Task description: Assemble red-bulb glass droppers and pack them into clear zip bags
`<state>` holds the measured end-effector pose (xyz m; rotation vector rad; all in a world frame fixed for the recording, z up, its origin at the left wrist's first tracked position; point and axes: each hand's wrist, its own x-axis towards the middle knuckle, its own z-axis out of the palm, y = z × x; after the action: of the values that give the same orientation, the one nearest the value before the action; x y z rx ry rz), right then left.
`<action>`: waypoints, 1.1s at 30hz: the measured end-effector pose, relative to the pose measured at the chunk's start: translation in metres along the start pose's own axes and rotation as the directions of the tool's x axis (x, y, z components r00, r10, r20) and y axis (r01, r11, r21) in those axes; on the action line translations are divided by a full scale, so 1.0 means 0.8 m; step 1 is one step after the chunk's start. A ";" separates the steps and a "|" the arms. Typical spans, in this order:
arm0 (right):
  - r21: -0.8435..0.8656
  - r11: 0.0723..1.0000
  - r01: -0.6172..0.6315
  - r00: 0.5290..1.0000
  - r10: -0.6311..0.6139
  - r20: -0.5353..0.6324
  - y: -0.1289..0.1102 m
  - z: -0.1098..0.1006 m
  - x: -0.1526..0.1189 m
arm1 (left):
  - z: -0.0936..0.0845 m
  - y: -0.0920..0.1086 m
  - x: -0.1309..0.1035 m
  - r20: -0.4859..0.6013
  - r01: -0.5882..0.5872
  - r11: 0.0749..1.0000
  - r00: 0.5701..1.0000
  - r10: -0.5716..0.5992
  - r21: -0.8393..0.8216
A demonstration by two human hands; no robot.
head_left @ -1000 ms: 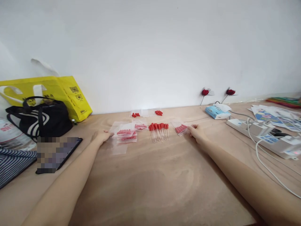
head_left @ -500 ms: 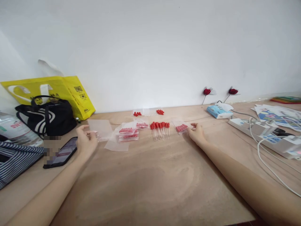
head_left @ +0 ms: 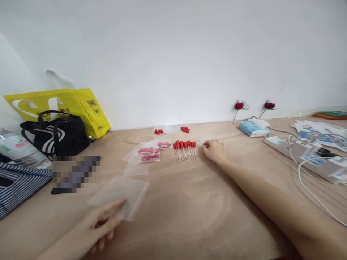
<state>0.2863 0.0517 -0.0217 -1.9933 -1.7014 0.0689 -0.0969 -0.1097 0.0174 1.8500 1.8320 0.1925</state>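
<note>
Near the front left, my left hand (head_left: 104,222) pinches a clear zip bag (head_left: 127,196) between thumb and fingers. My right hand (head_left: 214,150) rests on the table with curled fingers, over the small bag (head_left: 199,142) of red-tipped pieces, which it mostly hides. Left of it lies a row of several red-tipped droppers (head_left: 184,145), tips toward me. Farther left, filled bags (head_left: 148,153) of red-tipped pieces overlap with clear bags (head_left: 136,166). Behind them are another filled bag (head_left: 164,145) and two small groups of red pieces (head_left: 158,131) by the wall.
On the left are a yellow bag (head_left: 94,115), a black bag (head_left: 73,135), a large bottle (head_left: 21,150), striped cloth (head_left: 21,186) and a blurred-out phone (head_left: 77,175). To the right are tissues (head_left: 253,129), power strips (head_left: 309,159), cables, papers (head_left: 320,131) and two wire-stemmed flowers (head_left: 239,105).
My left hand has brought the clear bag down and right, toward the front of the table. My right hand has shifted left over the small filled bag.
</note>
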 end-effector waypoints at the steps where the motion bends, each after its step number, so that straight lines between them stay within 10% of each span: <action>1: -0.005 1.000 -0.010 0.999 0.010 0.034 -0.009 0.001 0.007 | -0.005 0.003 -0.001 0.076 -0.032 0.999 0.997 0.031 0.005; 8: 0.028 0.991 -0.128 0.981 0.123 0.150 -0.038 0.025 0.047 | -0.030 0.017 0.037 0.125 -0.599 0.685 0.783 0.609 0.415; 13: 0.110 0.973 -0.205 0.969 0.186 0.160 -0.038 0.034 0.050 | 0.028 0.026 0.048 0.046 -0.611 0.716 0.770 0.636 0.338; 19: 0.343 0.918 -0.199 0.980 0.182 0.082 -0.032 0.026 0.046 | 0.088 0.105 0.048 0.097 -0.690 0.668 0.712 0.695 0.280; 25: 0.636 0.770 -0.054 0.998 0.065 0.006 -0.011 0.004 0.003 | 0.089 0.157 0.063 0.184 -0.755 0.620 0.654 0.733 0.212; 33: 0.912 0.411 -0.006 0.999 0.052 -0.017 0.006 -0.005 -0.079 | 0.082 0.136 0.080 0.153 -0.712 0.672 0.701 0.697 0.202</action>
<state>0.2787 -0.0093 -0.0383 -1.1201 -1.1344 0.8034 0.0341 -0.0595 -0.0057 2.6468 1.0226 0.1753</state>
